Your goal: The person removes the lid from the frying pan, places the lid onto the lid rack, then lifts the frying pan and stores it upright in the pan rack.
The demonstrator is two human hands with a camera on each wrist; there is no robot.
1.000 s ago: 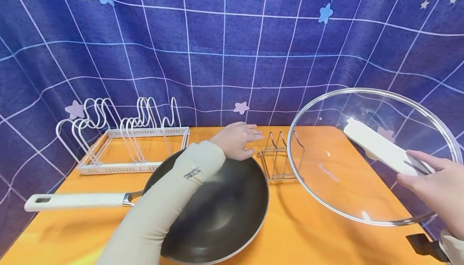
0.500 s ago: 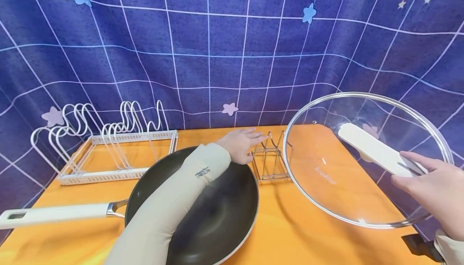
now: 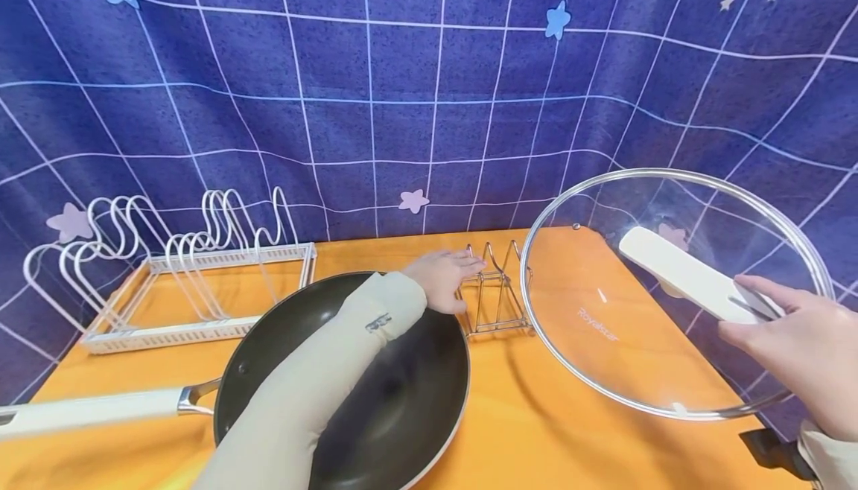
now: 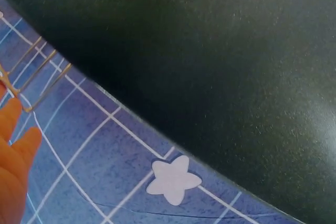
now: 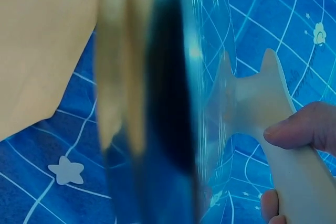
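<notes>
I have the right hand pinching the glass lid by its handle, at three o'clock from the wire rack. My left hand, fingers extended, should steady that rack lightly.

Your lid: clear glossy glass, shiny metal rim
Its handle looks smooth matt plastic; your pan semi-gloss, speckled; sm. wire rack shiny metal; bkgd cloth.

Flat orange tabletop supports: round black pan; white slotted wire rack, pan's 10 o'clock; silver wire rack, 2 o'clock.
</notes>
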